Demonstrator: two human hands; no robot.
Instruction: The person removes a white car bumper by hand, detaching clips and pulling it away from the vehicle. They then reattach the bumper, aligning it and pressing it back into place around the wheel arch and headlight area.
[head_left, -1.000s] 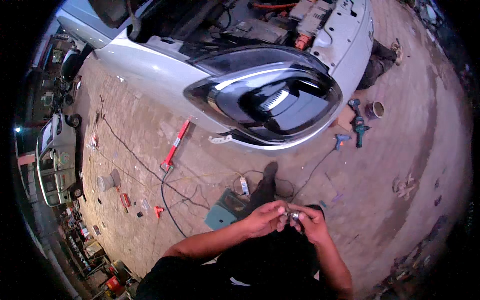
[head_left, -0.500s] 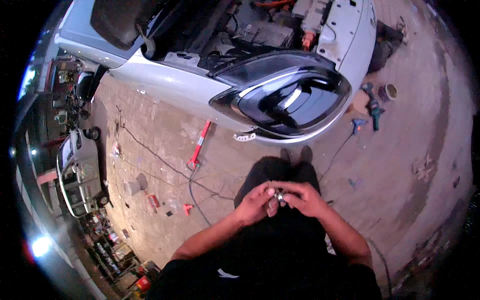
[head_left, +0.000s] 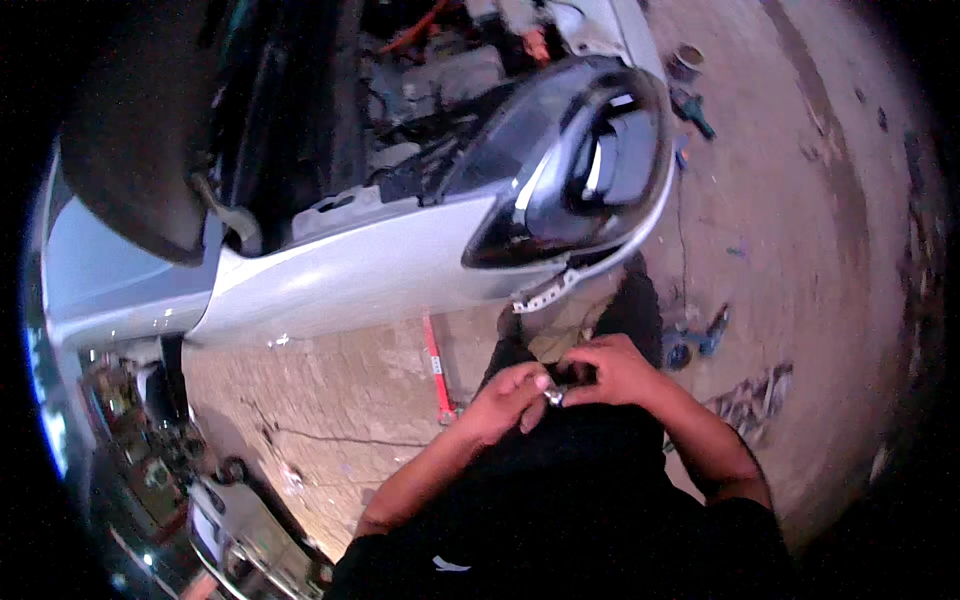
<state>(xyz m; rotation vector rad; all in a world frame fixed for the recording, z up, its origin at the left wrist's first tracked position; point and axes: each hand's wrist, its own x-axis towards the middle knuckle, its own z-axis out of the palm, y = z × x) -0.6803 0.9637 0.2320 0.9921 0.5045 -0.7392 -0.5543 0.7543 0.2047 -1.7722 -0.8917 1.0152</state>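
Observation:
A small shiny metal part (head_left: 554,398) sits between my two hands in front of my waist; its exact kind is too small to make out. My left hand (head_left: 508,402) pinches it with thumb and fingers closed. From the other side, the thumb of my right hand (head_left: 618,372) meets the same part, its fingers curled with a dark gap inside the curl. Beyond my hands stands a silver car's front corner, with a headlight (head_left: 590,165) and a white perforated bracket (head_left: 546,294) hanging below it. The car's engine bay (head_left: 430,90) is exposed.
A red bar-shaped tool (head_left: 436,365) lies on the floor left of my legs. Green-and-black power tools (head_left: 694,112), a bucket (head_left: 686,62) and a blue tool (head_left: 700,335) lie to the right. Cables (head_left: 350,437) cross the floor. Another vehicle (head_left: 245,535) stands lower left.
My view has turned and moved closer to the car, with the headlight now nearer my legs. My hands stay together around the metal part; the right hand's fingers have spread from the left's.

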